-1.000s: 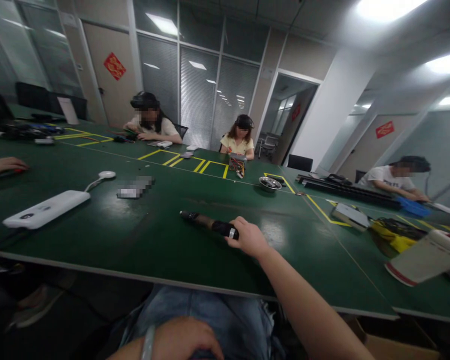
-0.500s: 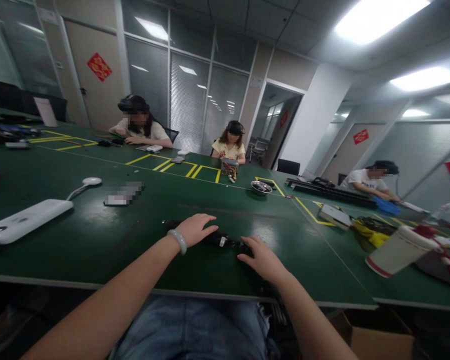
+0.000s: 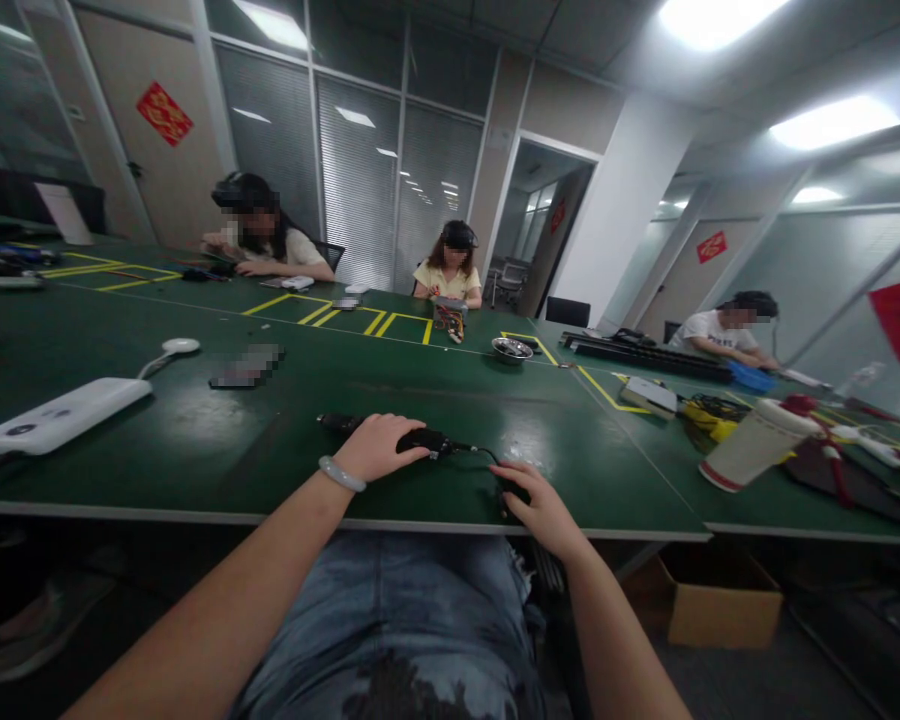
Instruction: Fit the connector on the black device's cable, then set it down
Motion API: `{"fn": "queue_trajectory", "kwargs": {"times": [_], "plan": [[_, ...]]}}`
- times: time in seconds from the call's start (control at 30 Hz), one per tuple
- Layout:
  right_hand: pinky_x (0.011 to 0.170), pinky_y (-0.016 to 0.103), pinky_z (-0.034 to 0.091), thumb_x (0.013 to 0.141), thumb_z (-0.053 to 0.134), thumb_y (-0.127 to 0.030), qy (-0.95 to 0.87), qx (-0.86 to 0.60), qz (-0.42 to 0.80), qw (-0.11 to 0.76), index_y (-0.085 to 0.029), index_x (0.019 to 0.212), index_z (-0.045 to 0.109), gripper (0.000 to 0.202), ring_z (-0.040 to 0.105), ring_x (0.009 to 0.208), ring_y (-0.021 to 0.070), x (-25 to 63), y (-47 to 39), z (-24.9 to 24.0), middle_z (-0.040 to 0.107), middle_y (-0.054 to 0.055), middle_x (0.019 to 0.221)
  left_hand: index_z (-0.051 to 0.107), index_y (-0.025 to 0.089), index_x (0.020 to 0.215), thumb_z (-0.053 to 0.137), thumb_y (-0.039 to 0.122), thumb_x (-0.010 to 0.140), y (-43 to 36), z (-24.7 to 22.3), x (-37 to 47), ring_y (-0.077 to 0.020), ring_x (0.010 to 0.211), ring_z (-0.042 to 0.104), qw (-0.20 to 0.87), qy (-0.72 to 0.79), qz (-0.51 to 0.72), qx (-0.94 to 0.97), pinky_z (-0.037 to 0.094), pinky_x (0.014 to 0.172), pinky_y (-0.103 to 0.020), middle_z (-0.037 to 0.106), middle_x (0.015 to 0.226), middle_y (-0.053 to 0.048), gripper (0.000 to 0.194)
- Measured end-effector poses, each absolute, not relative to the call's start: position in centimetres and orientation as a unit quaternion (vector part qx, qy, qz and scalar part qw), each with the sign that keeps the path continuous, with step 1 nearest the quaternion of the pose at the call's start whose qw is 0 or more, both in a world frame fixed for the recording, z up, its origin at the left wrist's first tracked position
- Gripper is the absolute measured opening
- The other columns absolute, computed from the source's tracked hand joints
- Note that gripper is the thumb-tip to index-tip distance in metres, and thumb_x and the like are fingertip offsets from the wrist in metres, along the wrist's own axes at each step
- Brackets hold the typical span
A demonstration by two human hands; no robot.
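A long black device (image 3: 435, 441) with a cable at its right end lies on the green table (image 3: 217, 460) near the front edge. My left hand (image 3: 379, 447) rests over the device's middle, wrapped round it, with a pale bangle on the wrist. To the right, my right hand (image 3: 532, 500) is at the black cable (image 3: 484, 452), its fingers curled round a dark part of it that is mostly hidden beneath the palm.
A white power strip (image 3: 64, 412) and a blurred phone-like object (image 3: 246, 368) lie left. Farther back are a metal bowl (image 3: 511, 349) and a grey box (image 3: 649, 395). A white cup (image 3: 754, 445) stands right. Three people sit across the table.
My left hand has closed down on the black device. The cable now shows stretched between the device and my right hand, which has curled in. The camera view has tilted downward.
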State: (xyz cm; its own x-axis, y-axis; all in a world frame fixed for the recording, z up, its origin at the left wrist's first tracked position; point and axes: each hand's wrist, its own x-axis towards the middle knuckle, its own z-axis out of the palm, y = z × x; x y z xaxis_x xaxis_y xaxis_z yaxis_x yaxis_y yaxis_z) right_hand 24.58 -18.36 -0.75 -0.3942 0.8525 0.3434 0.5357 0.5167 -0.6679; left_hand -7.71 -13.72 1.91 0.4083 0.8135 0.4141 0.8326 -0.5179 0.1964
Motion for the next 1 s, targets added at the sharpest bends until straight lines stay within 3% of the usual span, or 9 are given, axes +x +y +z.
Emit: {"fn": "queue_trajectory", "kwargs": {"times": [0.27, 0.4, 0.6, 0.87, 1.0], "plan": [[0.099, 0.037, 0.04, 0.084, 0.061, -0.029, -0.816, -0.472, 0.15, 0.298, -0.027, 0.085, 0.075, 0.014, 0.051, 0.112, 0.0218, 22.6, -17.2, 0.1, 0.047, 0.003, 0.13, 0.058, 0.022, 0.111, 0.061, 0.06, 0.076, -14.0, 2.1, -7.3, -0.0238, 0.095, 0.061, -0.013, -0.497, -0.264, -0.826, 0.044, 0.087, -0.034, 0.064, 0.107, -0.007, 0.052], [0.1, 0.044, 0.035, 0.086, 0.06, -0.033, -0.831, -0.471, 0.058, 0.29, -0.027, 0.082, 0.075, 0.016, 0.047, 0.115, 0.0259, 20.4, -15.3, 2.4, 0.047, 0.003, 0.132, 0.055, 0.022, 0.112, 0.065, 0.056, 0.075, -14.1, 2.0, -6.8, -0.0242, 0.093, 0.061, 0.003, -0.522, -0.256, -0.814, 0.044, 0.084, -0.034, 0.061, 0.109, -0.007, 0.051], [0.09, 0.041, 0.041, 0.085, 0.061, -0.037, -0.864, -0.443, 0.084, 0.223, -0.026, 0.085, 0.074, 0.018, 0.054, 0.1, 0.0249, 19.6, -12.9, 4.8, 0.058, 0.008, 0.107, 0.05, 0.026, 0.122, 0.067, 0.056, 0.074, -14.2, 2.0, -6.5, -0.0233, 0.094, 0.06, 0.016, -0.523, -0.245, -0.816, 0.045, 0.084, -0.034, 0.056, 0.112, -0.006, 0.059], [0.096, 0.046, 0.037, 0.074, 0.071, -0.04, -0.875, -0.445, 0.068, 0.178, -0.026, 0.08, 0.072, 0.015, 0.049, 0.111, 0.0305, 22.3, -14.8, 3.3, 0.051, 0.006, 0.125, 0.052, 0.025, 0.113, 0.069, 0.048, 0.076, -13.1, 2.1, -5.7, -0.0239, 0.096, 0.058, 0.028, -0.511, -0.222, -0.83, 0.043, 0.083, -0.035, 0.055, 0.111, -0.006, 0.046], [0.097, 0.049, 0.035, 0.077, 0.07, -0.034, -0.872, -0.449, 0.045, 0.19, -0.026, 0.076, 0.07, 0.009, 0.047, 0.114, 0.0309, 22.3, -14.2, 2.8, 0.047, 0.005, 0.131, 0.051, 0.026, 0.112, 0.069, 0.044, 0.078, -11.5, 2.1, -5.2, -0.0237, 0.101, 0.057, 0.023, -0.505, -0.214, -0.836, 0.042, 0.086, -0.035, 0.059, 0.11, -0.004, 0.042]]}}
